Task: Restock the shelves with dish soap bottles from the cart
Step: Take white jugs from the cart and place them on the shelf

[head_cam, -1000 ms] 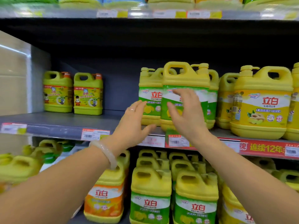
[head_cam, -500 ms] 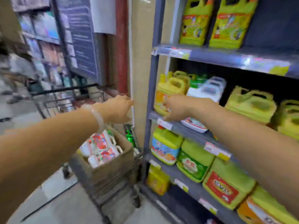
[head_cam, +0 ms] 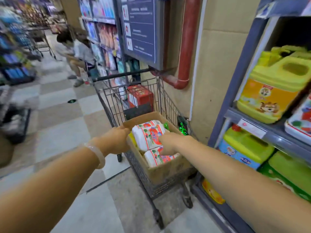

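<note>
Reaching into the brown cardboard box (head_cam: 168, 170) inside the grey wire shopping cart (head_cam: 168, 105) at 12 o'clock, the right hand (head_cam: 170, 142) is lying across a white red-labelled dish soap bottle (head_cam: 148, 137); finger curl cannot be told. The left hand (head_cam: 116, 140) is hanging at the box's 9 o'clock edge, fingers hidden.

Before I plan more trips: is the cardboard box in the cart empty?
Not empty. The cardboard box holds at least two white bottles, lying on their sides.

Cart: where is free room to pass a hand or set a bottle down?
The cardboard box is packed with white bottles. Bare floor lies left of the cart. The shelves on the right look crowded with jugs.
</note>
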Motion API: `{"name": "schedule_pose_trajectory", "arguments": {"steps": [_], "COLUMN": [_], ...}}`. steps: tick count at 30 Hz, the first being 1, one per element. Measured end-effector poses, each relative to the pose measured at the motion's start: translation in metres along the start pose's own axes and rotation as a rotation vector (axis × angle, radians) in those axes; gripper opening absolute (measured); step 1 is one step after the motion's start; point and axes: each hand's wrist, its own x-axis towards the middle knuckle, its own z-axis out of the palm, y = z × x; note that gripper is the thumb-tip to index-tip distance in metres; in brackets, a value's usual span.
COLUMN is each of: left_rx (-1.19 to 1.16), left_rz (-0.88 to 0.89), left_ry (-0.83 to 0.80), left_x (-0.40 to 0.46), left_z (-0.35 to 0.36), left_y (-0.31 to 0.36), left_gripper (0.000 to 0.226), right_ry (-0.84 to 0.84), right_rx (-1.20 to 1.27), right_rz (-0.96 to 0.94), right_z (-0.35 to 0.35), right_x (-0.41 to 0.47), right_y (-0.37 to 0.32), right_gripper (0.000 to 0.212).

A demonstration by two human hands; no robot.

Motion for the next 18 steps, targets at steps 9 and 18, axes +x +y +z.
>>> {"name": "schedule_pose_trajectory", "arguments": {"steps": [9, 18], "left_rx": [-0.053, -0.079], "left_rz": [-0.024, -0.015], "left_ry": [-0.181, -0.346], "left_x": [0.135, 0.240], "left_z": [0.030, 0.097], "left_y": [-0.021, -0.047], "left_gripper": [0.056, 0.067], "right_ry": [-0.068, -0.150], "right_rx": [0.242, 0.584], "right_rz": [0.062, 0.218], "right_z": [0.047, 0.107], "right_x": [0.132, 0.213], "right_y": [0.041, 0.060], "right_gripper": [0.048, 0.070]}}
